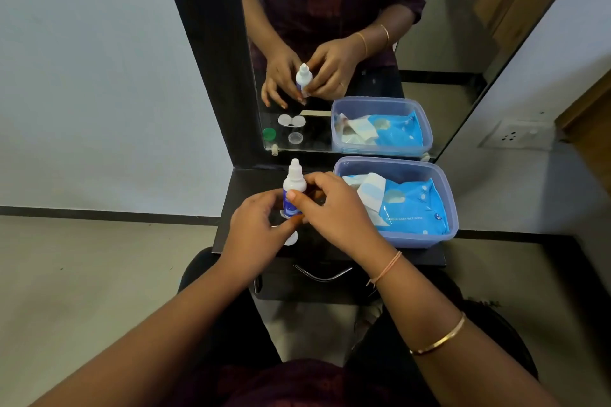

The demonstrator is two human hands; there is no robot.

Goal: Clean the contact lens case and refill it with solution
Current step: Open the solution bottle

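My right hand (334, 208) holds a small white solution bottle (292, 183) with a blue label upright over the dark shelf (238, 195), thumb pressed on its front. The bottle's white nozzle cap is on. My left hand (254, 231) sits right beside the bottle's base with its fingers loosely spread. A white edge of the contact lens case (291, 239) shows on the shelf under my left fingers; the remainder is hidden. The mirror (446, 59) reflects the whole case with both wells uncovered, plus a green cap and a clear cap lying beside it.
A translucent blue plastic tub (396, 164) stands on the right of the shelf, holding a blue pack of wet wipes (413, 208). A drawer with a metal handle (322, 274) sits below the shelf. A wall socket (515, 137) is at the right.
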